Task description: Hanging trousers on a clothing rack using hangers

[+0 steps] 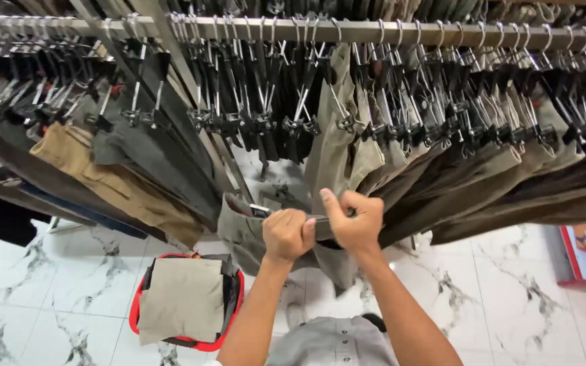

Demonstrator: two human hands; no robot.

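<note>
Khaki trousers [252, 227] are what both hands are on, one pair, held up at the waistband right in front of the rail [374, 30] and about level with the bottoms of the hanging clothes. Left hand [287, 234] is curled into a fist around the band, knuckles up. Right hand [353, 220] is closed on it too, thumb sticking up along the top edge, and the two hands are touching each other. The rest of that pair droops down below the hands toward the floor [496, 291].

One long metal rail runs across the top, packed with black clip hangers [293, 115], way too many to count. Trousers hang off them in tan, olive, brown and dark grey, more than a dozen for sure, and I can't get an exact number since they overlap.

Down on the white marble floor there's one red basket [186, 298] just left of the arms, with one folded beige piece [181, 298] on top and some darker stuff under it
</note>
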